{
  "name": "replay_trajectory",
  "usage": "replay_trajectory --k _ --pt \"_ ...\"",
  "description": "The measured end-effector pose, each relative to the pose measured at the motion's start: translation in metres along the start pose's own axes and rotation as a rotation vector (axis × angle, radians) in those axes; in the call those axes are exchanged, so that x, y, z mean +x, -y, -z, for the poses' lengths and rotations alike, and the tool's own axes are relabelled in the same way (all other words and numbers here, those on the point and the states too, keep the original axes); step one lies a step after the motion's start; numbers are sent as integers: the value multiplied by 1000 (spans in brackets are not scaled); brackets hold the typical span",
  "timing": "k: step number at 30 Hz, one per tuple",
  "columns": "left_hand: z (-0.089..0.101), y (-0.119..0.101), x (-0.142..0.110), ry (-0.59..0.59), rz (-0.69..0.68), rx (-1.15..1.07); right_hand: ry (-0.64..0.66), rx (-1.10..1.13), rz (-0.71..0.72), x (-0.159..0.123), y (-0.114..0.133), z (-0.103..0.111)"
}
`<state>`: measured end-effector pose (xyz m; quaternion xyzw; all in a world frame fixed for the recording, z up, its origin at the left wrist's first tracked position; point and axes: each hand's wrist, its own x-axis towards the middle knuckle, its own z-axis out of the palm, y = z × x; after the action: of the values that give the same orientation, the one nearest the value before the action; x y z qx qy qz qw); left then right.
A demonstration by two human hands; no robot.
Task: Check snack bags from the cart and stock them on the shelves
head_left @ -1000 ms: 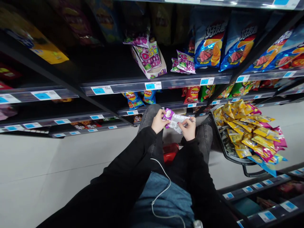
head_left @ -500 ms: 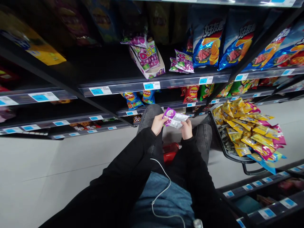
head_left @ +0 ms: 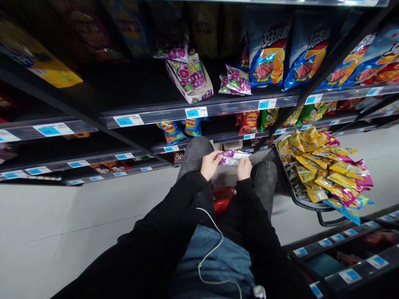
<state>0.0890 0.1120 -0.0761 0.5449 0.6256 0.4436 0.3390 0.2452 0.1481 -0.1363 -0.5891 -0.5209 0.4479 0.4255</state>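
Observation:
A small purple and white candy packet [head_left: 233, 157] is held edge-on between both hands above my knees. My left hand [head_left: 209, 165] pinches its left end, and my right hand [head_left: 244, 168] grips its right end. Both arms wear black sleeves. On the shelf above sits an open display box [head_left: 190, 79] of the same purple grape candy packets, with two loose purple packets [head_left: 236, 79] lying to its right.
Dark shelving [head_left: 199, 109] with blue price tags runs across the view, holding blue chip bags [head_left: 268, 45] at the upper right. A black basket [head_left: 299, 199] heaped with yellow and pink snack packets [head_left: 324, 166] stands at my right. A red stool [head_left: 222, 198] shows between my legs.
The packet has been tilted from facing me to nearly flat and edge-on, and both hands have risen slightly. The view has shifted a little to the left.

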Motion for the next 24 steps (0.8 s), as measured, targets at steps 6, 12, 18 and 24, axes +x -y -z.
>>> replay_trajectory --k 6,12,18,24 --pt "-6 -8 -14 110 -125 243 -325 -214 138 -6 16 8" --pt "-8 1 -7 187 -256 382 -171 -554 207 -4 34 17" --pt "-6 10 -4 304 -384 472 90 -760 45 1 40 22" --pt "-15 3 -10 330 -345 551 -72 -687 -89 2 35 18"
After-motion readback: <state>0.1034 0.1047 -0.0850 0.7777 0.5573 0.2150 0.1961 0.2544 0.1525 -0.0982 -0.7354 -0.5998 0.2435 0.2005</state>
